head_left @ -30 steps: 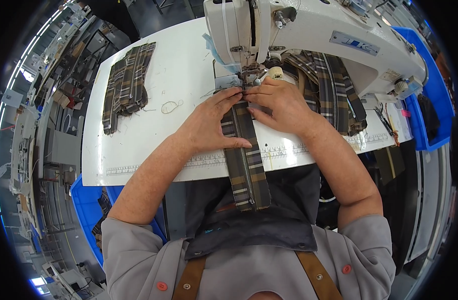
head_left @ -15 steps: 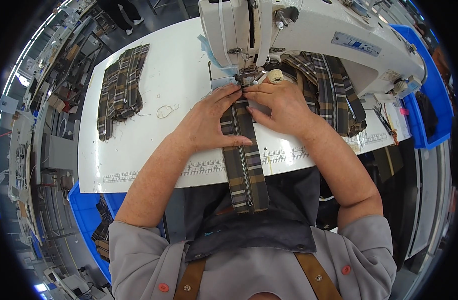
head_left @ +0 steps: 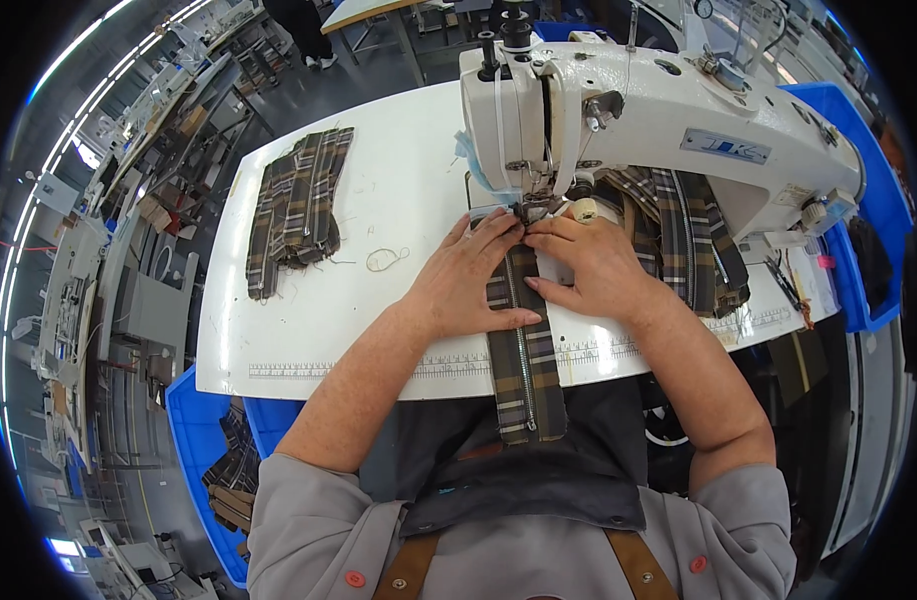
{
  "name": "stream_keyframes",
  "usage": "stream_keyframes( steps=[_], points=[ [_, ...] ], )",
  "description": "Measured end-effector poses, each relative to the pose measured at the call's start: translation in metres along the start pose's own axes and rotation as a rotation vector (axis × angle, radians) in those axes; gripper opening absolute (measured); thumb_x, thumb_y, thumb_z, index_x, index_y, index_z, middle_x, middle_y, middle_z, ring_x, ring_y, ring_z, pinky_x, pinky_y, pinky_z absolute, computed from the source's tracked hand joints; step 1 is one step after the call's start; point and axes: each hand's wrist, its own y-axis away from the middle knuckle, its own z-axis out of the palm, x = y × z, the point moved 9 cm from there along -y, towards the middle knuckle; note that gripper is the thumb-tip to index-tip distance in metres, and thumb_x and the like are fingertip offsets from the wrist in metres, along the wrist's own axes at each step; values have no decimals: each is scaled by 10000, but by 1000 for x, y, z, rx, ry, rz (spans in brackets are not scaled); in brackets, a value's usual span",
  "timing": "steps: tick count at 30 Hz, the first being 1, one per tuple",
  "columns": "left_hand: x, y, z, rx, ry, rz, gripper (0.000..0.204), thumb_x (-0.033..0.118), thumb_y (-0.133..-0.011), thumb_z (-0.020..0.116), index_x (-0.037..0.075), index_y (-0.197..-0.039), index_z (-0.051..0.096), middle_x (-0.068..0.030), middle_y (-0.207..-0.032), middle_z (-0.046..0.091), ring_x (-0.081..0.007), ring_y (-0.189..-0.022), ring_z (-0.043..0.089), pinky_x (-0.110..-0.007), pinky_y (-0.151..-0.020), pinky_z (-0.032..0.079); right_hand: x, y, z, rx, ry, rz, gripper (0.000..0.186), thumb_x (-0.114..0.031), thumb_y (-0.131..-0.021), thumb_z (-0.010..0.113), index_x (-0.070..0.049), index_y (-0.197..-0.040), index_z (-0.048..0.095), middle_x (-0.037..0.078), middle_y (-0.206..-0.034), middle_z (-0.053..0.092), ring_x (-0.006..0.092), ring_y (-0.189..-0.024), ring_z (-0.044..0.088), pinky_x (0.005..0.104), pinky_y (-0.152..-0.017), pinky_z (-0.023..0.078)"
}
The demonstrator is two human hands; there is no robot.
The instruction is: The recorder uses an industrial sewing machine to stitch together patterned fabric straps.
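Observation:
A plaid fabric strip with a metal zipper [head_left: 521, 345] runs lengthwise under the head of a white sewing machine [head_left: 618, 105], its near end hanging over the table's front edge. My left hand [head_left: 468, 280] lies flat on the strip, fingers stretched toward the presser foot [head_left: 538, 205] and thumb spread across the zipper. Beside it, my right hand [head_left: 593, 268] rests at the strip's right edge. Its fingers are extended close to the foot, with the thumb apart. Fingertips of both hands nearly meet in front of the needle area, where the strip's far end is hidden.
Stacked plaid zipper pieces [head_left: 300, 210] lie on the left of the white table [head_left: 398, 160]; more plaid pieces [head_left: 683, 240] are under the machine arm. A loose thread loop [head_left: 386, 259] lies between. Blue bins [head_left: 193, 430] flank the table. A printed ruler [head_left: 378, 367] follows its front edge.
The whole view has shifted, so the table and machine appear lower and farther right. Both hands keep nearly the same placement on the strip by the presser foot.

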Motion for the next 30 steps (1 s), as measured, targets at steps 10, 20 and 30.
stream_keyframes(
  steps=[10,20,30],
  points=[
    [1,2,4,-10,32,-49,1135,712,-786,753,-37,-1559,393,-251,-1622,381,-378,-1530,351,-521,-1280,252,3,0,1,3,12,20,467,-383,-824,765,-59,-1162,756,68,-1224,721,308,-1078,651,428,-913,557],
    [7,4,-3,39,20,-12,1025,639,-843,736,-49,-1533,420,-257,-1589,426,-408,-1486,413,-520,-1261,296,2,1,2,2,33,10,477,-395,-840,759,-61,-1180,749,65,-1223,722,299,-1091,650,430,-914,560],
    [3,5,0,49,22,-21,969,601,-873,721,-44,-1533,423,-262,-1571,446,-424,-1461,443,-523,-1253,312,2,0,4,-13,36,38,447,-405,-875,735,-64,-1164,754,60,-1223,725,292,-1111,645,424,-923,560]
  ],
)
